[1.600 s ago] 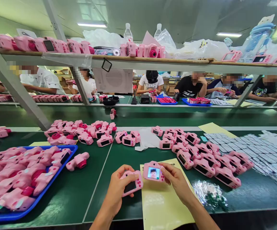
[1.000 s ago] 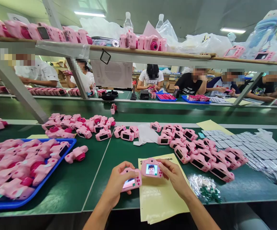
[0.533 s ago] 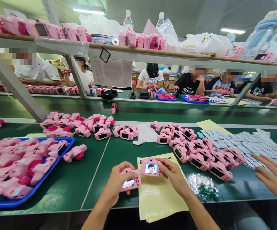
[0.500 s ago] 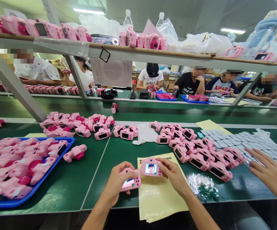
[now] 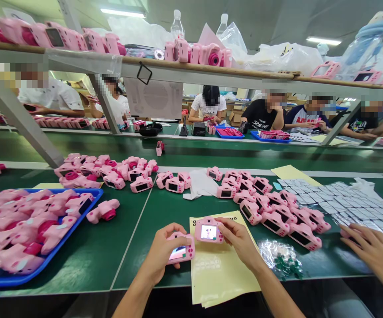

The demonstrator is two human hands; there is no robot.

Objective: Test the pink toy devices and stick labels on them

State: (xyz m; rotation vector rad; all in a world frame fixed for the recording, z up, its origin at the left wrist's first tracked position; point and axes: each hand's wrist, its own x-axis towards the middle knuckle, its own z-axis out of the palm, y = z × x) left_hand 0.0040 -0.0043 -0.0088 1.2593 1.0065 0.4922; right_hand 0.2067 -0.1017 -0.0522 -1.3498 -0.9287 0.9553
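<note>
My left hand [image 5: 165, 254] is closed around a pink toy camera [image 5: 190, 251], its thumb over the top of the lit screen. Just right of it, my right hand [image 5: 236, 240] grips a second pink toy camera [image 5: 202, 224] by its right edge. That camera's lit screen [image 5: 209, 232] shows a small cartoon figure. Both cameras face me with their backs, side by side and very close together. Beneath them lie yellow paper sheets [image 5: 224, 278] with a printed pattern along the top edge.
A blue tray [image 5: 78, 240] heaped with pink cameras stands left. More cameras [image 5: 275, 223] lie right, beside a clear bag of small green pieces [image 5: 286, 260]. A co-worker's hand [image 5: 373, 251] covers a camera at far right. A shelf [image 5: 204, 73] crosses above.
The screen in my right hand has switched from a face to a cartoon figure. At far right, the co-worker's hand has come down onto a camera. My hands stay in place.
</note>
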